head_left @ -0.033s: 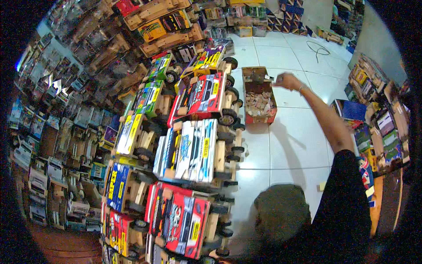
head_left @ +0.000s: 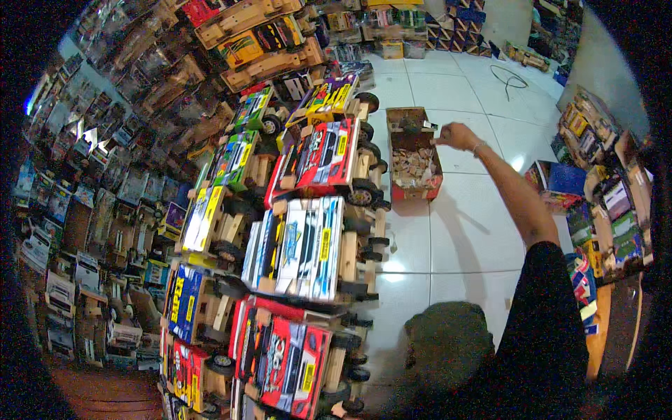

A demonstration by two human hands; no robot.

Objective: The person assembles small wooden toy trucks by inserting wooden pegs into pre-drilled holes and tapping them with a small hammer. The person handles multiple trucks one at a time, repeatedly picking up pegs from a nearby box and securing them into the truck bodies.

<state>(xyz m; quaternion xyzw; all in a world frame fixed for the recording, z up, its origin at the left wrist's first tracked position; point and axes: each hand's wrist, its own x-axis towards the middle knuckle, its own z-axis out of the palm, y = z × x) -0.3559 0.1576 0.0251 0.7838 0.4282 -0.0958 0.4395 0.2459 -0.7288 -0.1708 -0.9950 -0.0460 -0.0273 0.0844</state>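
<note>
My right hand (head_left: 458, 136) reaches forward to the right rim of a long, open cardboard box (head_left: 437, 190) on the floor. Its fingers are bent together at that rim; whether they pinch the rim or something small is too blurred to tell. Many small wooden pieces (head_left: 413, 162) lie in the near part of the box. The far part is darker, and a small white and dark piece (head_left: 430, 126) shows at the rim beside my fingers. My left hand is out of sight.
Wooden toy trucks, among them a white one (head_left: 301, 245) and a red one (head_left: 294, 367), stand in rows left of the box, wheels facing it. More toy vehicles crowd the far left. Boxes (head_left: 556, 178) and toy parts line the right. A thin cable (head_left: 509, 78) lies on the white tiles.
The whole view has shifted slightly. My right hand stays at the box's right rim, with its fingers bent as before.
</note>
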